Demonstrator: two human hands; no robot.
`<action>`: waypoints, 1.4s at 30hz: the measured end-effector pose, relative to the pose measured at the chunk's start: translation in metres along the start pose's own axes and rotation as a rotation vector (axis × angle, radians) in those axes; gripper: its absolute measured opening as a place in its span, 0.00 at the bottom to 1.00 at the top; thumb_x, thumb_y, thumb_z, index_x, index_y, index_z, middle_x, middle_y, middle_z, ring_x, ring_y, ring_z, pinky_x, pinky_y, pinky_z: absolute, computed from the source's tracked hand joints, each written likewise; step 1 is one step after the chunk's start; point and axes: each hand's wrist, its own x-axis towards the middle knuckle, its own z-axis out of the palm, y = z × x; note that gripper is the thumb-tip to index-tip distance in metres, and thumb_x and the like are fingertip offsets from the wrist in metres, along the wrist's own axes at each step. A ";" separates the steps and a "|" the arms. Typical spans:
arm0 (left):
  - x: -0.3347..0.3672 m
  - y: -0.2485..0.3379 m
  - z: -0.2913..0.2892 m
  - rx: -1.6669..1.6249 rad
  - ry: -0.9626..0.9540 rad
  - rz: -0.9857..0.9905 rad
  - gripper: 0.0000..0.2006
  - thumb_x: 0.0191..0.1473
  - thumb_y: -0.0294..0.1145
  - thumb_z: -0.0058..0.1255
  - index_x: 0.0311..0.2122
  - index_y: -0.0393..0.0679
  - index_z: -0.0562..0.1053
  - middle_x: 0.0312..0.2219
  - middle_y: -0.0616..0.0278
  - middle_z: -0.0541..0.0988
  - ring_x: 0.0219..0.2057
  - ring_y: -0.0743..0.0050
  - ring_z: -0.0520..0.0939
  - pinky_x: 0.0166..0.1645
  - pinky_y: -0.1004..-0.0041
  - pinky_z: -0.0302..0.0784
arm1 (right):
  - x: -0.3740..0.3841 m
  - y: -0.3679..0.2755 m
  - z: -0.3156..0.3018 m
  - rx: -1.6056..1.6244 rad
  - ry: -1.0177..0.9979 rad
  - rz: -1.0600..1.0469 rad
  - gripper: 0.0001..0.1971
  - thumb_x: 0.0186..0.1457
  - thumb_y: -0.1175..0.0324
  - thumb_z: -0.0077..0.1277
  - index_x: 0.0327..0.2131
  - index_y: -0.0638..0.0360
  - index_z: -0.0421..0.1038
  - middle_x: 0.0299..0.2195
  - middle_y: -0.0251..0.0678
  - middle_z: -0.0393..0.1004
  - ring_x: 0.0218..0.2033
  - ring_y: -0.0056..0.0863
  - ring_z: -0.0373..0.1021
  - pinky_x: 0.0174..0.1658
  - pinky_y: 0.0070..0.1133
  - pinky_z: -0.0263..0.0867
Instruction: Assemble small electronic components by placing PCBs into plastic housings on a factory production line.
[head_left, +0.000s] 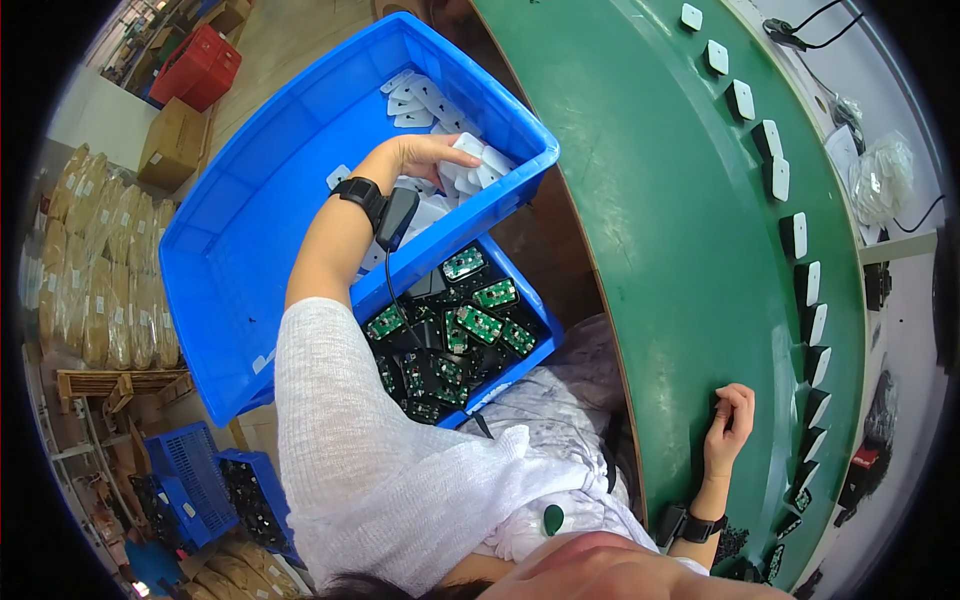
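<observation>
My left hand reaches into a large blue bin and is closed around several white plastic covers at its right end. More flat white covers lie loose in the bin around the hand. My right hand rests on the green tabletop with its fingers curled together; whatever may be in them is hidden. Beneath the large bin, a smaller blue bin holds black housings with green circuit boards.
A curved row of black-and-white units lines the table's far side. Small dark parts lie near my right wrist. Clear plastic bags and cables sit beyond the row. At left are wrapped stacks, a cardboard box and blue crates.
</observation>
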 end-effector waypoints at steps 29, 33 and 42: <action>0.013 0.003 0.010 0.316 0.031 -0.129 0.34 0.46 0.37 0.56 0.59 0.51 0.58 0.46 0.51 0.74 0.44 0.57 0.79 0.41 0.57 0.80 | -0.001 -0.001 0.000 -0.019 0.008 0.033 0.08 0.55 0.84 0.41 0.34 0.62 0.68 0.34 0.37 0.68 0.28 0.23 0.63 0.31 0.17 0.60; 0.013 -0.025 -0.014 0.104 0.084 -0.030 0.35 0.47 0.35 0.57 0.61 0.52 0.57 0.49 0.55 0.72 0.49 0.60 0.76 0.48 0.58 0.77 | 0.000 0.000 -0.001 -0.022 0.009 0.012 0.08 0.55 0.84 0.40 0.34 0.62 0.68 0.34 0.36 0.68 0.28 0.23 0.63 0.31 0.17 0.60; -0.027 -0.015 -0.027 -0.111 0.163 0.113 0.38 0.46 0.34 0.58 0.62 0.49 0.55 0.51 0.58 0.70 0.50 0.66 0.75 0.52 0.62 0.74 | 0.000 -0.002 0.000 0.007 0.016 0.026 0.07 0.55 0.84 0.41 0.34 0.63 0.68 0.34 0.36 0.67 0.28 0.22 0.62 0.31 0.17 0.60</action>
